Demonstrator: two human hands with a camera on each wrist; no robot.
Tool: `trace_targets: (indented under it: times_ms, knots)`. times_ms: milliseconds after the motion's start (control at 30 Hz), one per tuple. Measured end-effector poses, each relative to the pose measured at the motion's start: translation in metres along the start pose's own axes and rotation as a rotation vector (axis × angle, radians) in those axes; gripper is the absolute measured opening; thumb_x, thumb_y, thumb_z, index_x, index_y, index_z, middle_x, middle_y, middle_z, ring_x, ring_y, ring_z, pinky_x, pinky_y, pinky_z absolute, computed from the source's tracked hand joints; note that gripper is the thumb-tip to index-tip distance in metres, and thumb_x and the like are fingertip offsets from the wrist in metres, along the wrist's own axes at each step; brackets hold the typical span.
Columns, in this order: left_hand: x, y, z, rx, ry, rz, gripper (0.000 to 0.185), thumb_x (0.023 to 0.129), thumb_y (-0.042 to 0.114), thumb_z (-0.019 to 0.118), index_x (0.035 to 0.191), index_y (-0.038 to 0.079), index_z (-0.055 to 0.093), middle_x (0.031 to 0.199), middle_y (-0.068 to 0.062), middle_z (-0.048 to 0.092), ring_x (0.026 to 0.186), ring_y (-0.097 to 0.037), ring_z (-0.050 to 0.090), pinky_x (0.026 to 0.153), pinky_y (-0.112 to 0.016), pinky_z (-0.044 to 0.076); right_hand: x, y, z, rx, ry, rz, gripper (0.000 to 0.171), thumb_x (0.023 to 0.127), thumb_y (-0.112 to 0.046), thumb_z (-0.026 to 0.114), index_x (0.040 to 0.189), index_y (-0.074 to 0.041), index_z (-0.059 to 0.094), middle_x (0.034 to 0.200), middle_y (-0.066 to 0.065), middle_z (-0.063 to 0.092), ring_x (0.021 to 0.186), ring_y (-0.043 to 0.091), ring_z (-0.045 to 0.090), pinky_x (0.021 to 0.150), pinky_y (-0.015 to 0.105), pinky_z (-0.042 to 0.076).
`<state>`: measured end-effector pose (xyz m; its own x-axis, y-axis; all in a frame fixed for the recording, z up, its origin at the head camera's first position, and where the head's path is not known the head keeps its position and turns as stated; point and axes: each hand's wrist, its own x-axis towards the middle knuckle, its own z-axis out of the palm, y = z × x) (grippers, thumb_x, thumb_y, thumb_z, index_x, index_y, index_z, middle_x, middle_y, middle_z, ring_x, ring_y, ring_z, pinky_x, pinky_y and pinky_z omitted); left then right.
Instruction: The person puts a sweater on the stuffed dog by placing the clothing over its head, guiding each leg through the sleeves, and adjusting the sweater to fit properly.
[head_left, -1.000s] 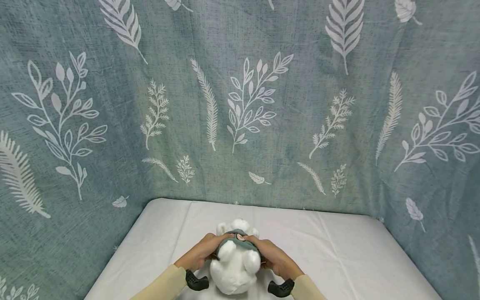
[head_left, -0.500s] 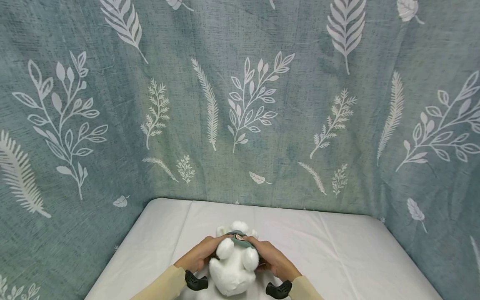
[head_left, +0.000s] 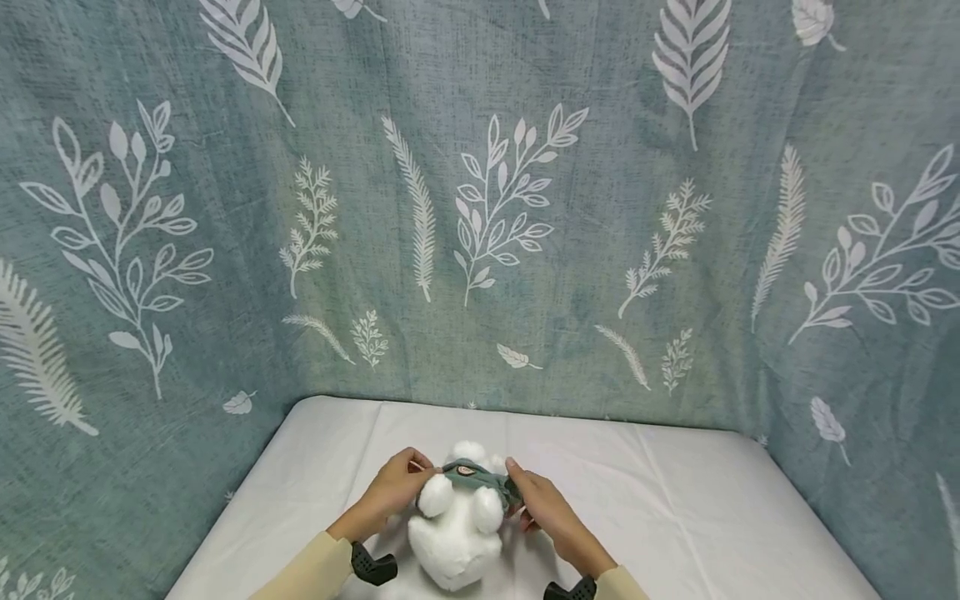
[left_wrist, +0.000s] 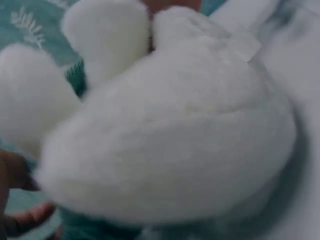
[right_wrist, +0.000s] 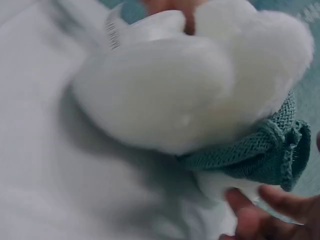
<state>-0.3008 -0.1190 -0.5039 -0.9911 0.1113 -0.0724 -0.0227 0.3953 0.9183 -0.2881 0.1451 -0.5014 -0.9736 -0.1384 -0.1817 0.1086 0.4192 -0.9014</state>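
Observation:
A white plush toy (head_left: 453,542) lies on its back, its feet and rounded bottom toward me. A green knitted scarf (head_left: 480,477) with a small round patch (head_left: 464,470) crosses it near the head. My left hand (head_left: 393,487) pinches the scarf's left side between thumb and fingers. On the other side my right hand (head_left: 547,504) is spread, thumb up, beside the scarf's bunched end (right_wrist: 285,155). In the right wrist view, the right fingers (right_wrist: 280,207) lie just below that end. White fur (left_wrist: 165,140) fills most of the left wrist view.
A white cloth (head_left: 637,500) covers the table under the toy. Green-blue curtains (head_left: 480,350) with pale leaf prints stand around the back and both sides. A small white tag (right_wrist: 112,30) sticks out from the toy's bottom. Dark straps (head_left: 375,565) sit on both wrists.
Both hands have moved apart, off the toy's front to its sides. The left has shifted left and up, the right has loosened outward. The toy has moved slightly left and its scarf shows more.

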Motion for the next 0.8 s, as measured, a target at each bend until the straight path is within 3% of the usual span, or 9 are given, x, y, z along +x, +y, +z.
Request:
trace_targets:
  times_ms: [67,200,400,500,633,800]
  knots:
    - [-0.005,0.009,-0.006,0.047,0.031,0.113,0.026,0.1,0.036,0.068,0.105,0.011,0.066,0.099,-0.003,0.064,0.09,-0.02,0.06,0.076,-0.04,0.051,-0.004,-0.002,-0.001,-0.033,0.061,-0.08,0.066,0.1,-0.069,0.046,0.114,-0.007,0.061,0.083,0.007,0.063,0.061,0.018,0.053,0.058,0.034,0.048]
    - [-0.015,0.023,-0.012,0.124,-0.03,0.353,0.015,0.102,0.029,0.066,0.103,0.016,0.072,0.095,0.005,0.066,0.089,-0.016,0.061,0.075,-0.035,0.051,-0.013,-0.002,-0.001,-0.122,0.167,-0.232,0.047,0.096,-0.056,0.067,0.111,-0.013,0.054,0.08,0.004,0.056,0.06,0.016,0.05,0.054,0.029,0.044]
    - [-0.028,0.032,-0.01,0.272,-0.101,0.655,0.015,0.101,0.013,0.064,0.103,0.021,0.076,0.096,0.014,0.065,0.087,-0.008,0.057,0.075,-0.036,0.051,-0.02,0.0,-0.001,-0.25,0.191,-0.454,0.025,0.093,-0.039,0.077,0.098,-0.019,0.063,0.076,-0.005,0.055,0.06,0.01,0.049,0.054,0.025,0.044]
    - [-0.031,0.036,-0.005,0.351,-0.1,0.768,0.011,0.099,0.016,0.067,0.099,0.025,0.074,0.094,0.018,0.062,0.085,-0.007,0.054,0.077,-0.035,0.048,-0.02,0.0,-0.002,-0.288,0.167,-0.503,0.019,0.095,-0.034,0.076,0.101,-0.017,0.071,0.08,-0.007,0.058,0.062,0.008,0.05,0.056,0.025,0.046]
    - [-0.032,0.04,0.002,0.455,-0.097,0.891,0.011,0.097,0.027,0.072,0.09,0.029,0.064,0.089,0.019,0.06,0.08,-0.005,0.049,0.075,-0.028,0.041,-0.021,0.0,-0.002,-0.305,0.129,-0.525,0.024,0.097,-0.031,0.074,0.109,-0.01,0.075,0.086,-0.006,0.062,0.063,0.007,0.051,0.056,0.025,0.047]
    - [-0.031,0.039,0.008,0.603,-0.104,0.942,0.014,0.091,0.033,0.08,0.096,0.026,0.069,0.08,0.021,0.058,0.076,0.001,0.04,0.072,-0.023,0.035,-0.021,-0.001,-0.001,-0.337,0.127,-0.553,0.013,0.097,-0.023,0.074,0.104,-0.012,0.077,0.086,-0.008,0.062,0.067,0.009,0.053,0.059,0.024,0.048]
